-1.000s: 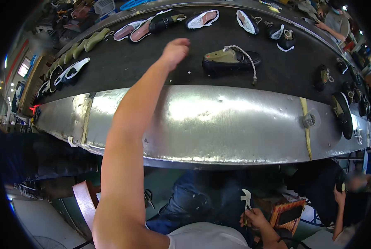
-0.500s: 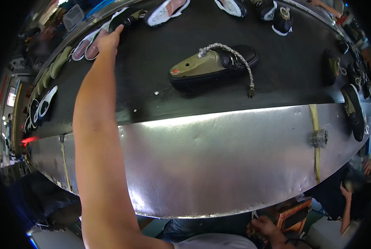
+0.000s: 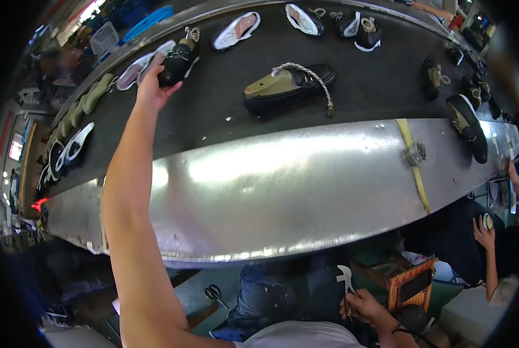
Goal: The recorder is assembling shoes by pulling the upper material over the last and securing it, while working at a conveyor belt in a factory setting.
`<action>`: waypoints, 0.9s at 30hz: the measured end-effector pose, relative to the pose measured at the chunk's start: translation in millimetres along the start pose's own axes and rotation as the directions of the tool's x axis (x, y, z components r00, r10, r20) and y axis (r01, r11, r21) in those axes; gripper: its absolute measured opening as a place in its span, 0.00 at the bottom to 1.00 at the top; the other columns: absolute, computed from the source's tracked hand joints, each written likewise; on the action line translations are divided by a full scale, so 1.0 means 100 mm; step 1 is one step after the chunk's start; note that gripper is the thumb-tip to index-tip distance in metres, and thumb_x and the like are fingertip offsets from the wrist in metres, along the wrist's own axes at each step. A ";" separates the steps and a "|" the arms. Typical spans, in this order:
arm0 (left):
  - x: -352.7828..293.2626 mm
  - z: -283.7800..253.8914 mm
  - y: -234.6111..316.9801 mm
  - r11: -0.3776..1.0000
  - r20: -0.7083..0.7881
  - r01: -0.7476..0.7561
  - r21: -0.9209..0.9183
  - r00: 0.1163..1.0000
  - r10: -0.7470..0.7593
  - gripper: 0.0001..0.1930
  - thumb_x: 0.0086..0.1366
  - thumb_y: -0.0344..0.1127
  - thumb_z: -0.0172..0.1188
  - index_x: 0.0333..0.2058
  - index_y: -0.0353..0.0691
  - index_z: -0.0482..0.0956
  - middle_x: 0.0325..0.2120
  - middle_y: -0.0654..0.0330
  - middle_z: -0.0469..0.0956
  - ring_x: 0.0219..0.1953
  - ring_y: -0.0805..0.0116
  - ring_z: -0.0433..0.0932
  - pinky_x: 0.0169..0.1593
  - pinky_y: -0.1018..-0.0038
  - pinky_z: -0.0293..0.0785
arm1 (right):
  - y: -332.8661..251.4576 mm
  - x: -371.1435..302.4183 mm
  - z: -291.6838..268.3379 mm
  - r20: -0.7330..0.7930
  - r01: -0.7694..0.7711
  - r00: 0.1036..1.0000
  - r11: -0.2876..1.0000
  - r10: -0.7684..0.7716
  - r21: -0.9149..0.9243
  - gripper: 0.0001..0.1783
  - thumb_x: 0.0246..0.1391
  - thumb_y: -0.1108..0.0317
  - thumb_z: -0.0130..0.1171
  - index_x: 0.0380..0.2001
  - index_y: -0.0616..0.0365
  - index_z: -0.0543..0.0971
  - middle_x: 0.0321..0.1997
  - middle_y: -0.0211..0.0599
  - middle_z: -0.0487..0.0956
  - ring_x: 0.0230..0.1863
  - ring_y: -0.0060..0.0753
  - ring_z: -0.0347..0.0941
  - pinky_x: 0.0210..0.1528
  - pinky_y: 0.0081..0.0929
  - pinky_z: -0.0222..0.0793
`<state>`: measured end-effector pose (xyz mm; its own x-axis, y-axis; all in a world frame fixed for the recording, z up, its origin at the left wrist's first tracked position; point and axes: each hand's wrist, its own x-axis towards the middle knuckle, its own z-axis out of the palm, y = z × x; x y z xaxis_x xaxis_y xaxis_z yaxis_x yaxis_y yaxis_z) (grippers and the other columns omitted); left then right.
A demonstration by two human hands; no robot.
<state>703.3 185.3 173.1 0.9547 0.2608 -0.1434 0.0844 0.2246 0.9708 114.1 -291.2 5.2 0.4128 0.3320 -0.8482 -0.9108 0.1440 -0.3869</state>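
My left hand (image 3: pixel 158 90) reaches over the dark belt, its fingers against the side of a black shoe (image 3: pixel 177 68) and its thumb apart near one end. That shoe sits on an olive-green last with a rope loop, and the hand grips it; the far fingers are partly hidden. Low in view, over my lap, my right hand (image 3: pixel 361 304) is closed on the handles of metal lasting pincers (image 3: pixel 345 275), jaws upward. Mid-belt lies another black shoe (image 3: pixel 262 105) on a green last, a braided rope arching over it.
White soles with pinkish insides (image 3: pixel 134 72) lie beside the gripped shoe. More shoes line the belt's far side and right end; one black shoe (image 3: pixel 473 129) rests on the metal ledge (image 3: pixel 271 197). A tape roll (image 3: pixel 416 153) sits there too. Scissors (image 3: pixel 214 294) lie below. Co-workers sit nearby.
My left hand has drawn the black shoe nearer, away from the belt's far edge. The view has shifted, bringing the lasting pincers in my right hand clearly into sight.
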 end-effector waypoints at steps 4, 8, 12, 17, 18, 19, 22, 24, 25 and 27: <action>-1.54 -0.45 0.15 0.952 0.169 -0.192 -0.238 0.957 0.235 0.24 0.67 0.41 0.58 0.57 0.37 0.66 0.52 0.50 0.73 0.50 0.54 0.77 0.46 0.53 0.80 | 0.33 -0.05 0.14 -0.013 0.094 0.995 0.992 -0.095 -0.090 0.22 0.69 0.57 0.45 0.37 0.67 0.77 0.30 0.43 0.83 0.28 0.34 0.82 0.20 0.20 0.65; -3.08 -1.05 0.24 0.892 0.494 0.013 -0.453 0.836 0.239 0.31 0.65 0.47 0.62 0.59 0.34 0.65 0.52 0.53 0.75 0.52 0.53 0.77 0.52 0.55 0.77 | 0.57 -0.20 0.37 -0.077 0.129 0.987 0.976 -0.144 -0.174 0.22 0.68 0.55 0.46 0.35 0.65 0.77 0.29 0.43 0.82 0.26 0.34 0.81 0.19 0.20 0.63; -4.35 -1.30 -0.63 0.946 0.411 0.254 -0.200 0.899 -0.155 0.42 0.56 0.42 0.72 0.64 0.36 0.59 0.55 0.56 0.73 0.54 0.58 0.76 0.57 0.61 0.73 | 1.02 -0.28 0.42 -0.034 0.190 0.980 0.969 -0.197 -0.157 0.21 0.67 0.55 0.47 0.34 0.65 0.76 0.28 0.45 0.82 0.24 0.37 0.81 0.17 0.22 0.64; -5.80 -0.84 -1.70 0.988 0.621 0.151 0.018 0.773 -0.129 0.57 0.52 0.36 0.76 0.71 0.37 0.43 0.66 0.52 0.58 0.68 0.61 0.57 0.69 0.66 0.53 | 1.47 -0.26 0.49 -0.136 0.367 0.914 0.923 -0.381 -0.118 0.23 0.65 0.49 0.49 0.34 0.62 0.74 0.23 0.44 0.79 0.20 0.38 0.77 0.16 0.26 0.64; -6.06 -0.82 -1.96 0.981 0.614 0.145 0.126 0.765 -0.192 0.59 0.51 0.37 0.76 0.71 0.37 0.39 0.69 0.52 0.54 0.70 0.60 0.54 0.70 0.66 0.50 | 1.42 -0.31 0.51 -0.118 0.411 0.896 0.899 -0.429 -0.148 0.24 0.65 0.48 0.48 0.33 0.62 0.74 0.22 0.45 0.79 0.17 0.34 0.75 0.15 0.25 0.63; -6.24 -0.80 -2.20 0.979 0.608 0.116 0.166 0.770 -0.195 0.59 0.53 0.37 0.75 0.72 0.37 0.38 0.69 0.49 0.54 0.69 0.59 0.56 0.69 0.68 0.53 | 1.32 -0.34 0.52 -0.116 0.380 0.906 0.903 -0.408 -0.202 0.24 0.66 0.48 0.47 0.32 0.61 0.75 0.21 0.46 0.80 0.17 0.31 0.74 0.15 0.24 0.63; -6.46 -0.68 -2.34 0.579 0.558 -0.285 0.764 0.743 -0.370 0.49 0.56 0.52 0.68 0.69 0.36 0.53 0.65 0.40 0.61 0.65 0.48 0.64 0.66 0.64 0.62 | 1.14 -0.45 0.63 -0.160 0.465 0.863 0.878 -0.479 -0.117 0.17 0.65 0.56 0.52 0.33 0.59 0.75 0.24 0.37 0.79 0.19 0.27 0.75 0.17 0.20 0.60; -6.33 -0.43 -2.07 0.321 0.567 -0.471 0.822 0.734 -0.375 0.45 0.56 0.57 0.65 0.63 0.30 0.62 0.61 0.36 0.65 0.62 0.41 0.66 0.64 0.62 0.65 | 1.09 -0.57 0.60 -0.200 0.417 0.863 0.878 -0.464 -0.236 0.13 0.63 0.61 0.56 0.35 0.61 0.74 0.27 0.34 0.78 0.24 0.25 0.76 0.24 0.21 0.67; -6.18 -0.41 -2.18 0.300 0.610 -0.532 0.792 0.718 -0.336 0.44 0.54 0.57 0.66 0.60 0.27 0.65 0.57 0.38 0.69 0.61 0.41 0.68 0.63 0.60 0.66 | 1.09 -0.66 0.65 -0.199 0.441 0.855 0.873 -0.480 -0.210 0.12 0.62 0.63 0.56 0.37 0.62 0.73 0.28 0.34 0.77 0.25 0.25 0.75 0.27 0.21 0.69; -5.97 -0.14 -2.27 0.502 0.498 -0.258 0.826 0.751 -0.434 0.44 0.55 0.56 0.67 0.61 0.29 0.65 0.57 0.39 0.69 0.59 0.50 0.72 0.60 0.65 0.69 | 1.16 -0.72 0.67 -0.204 0.469 0.841 0.863 -0.502 -0.190 0.11 0.62 0.64 0.57 0.39 0.63 0.73 0.29 0.34 0.77 0.26 0.24 0.75 0.30 0.22 0.70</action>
<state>110.6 -8.2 35.3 0.8223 -0.3693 -0.4329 0.0319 -0.7297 0.6830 -21.8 -235.6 46.1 0.8053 0.0168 -0.5927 -0.5910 0.1028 -0.8001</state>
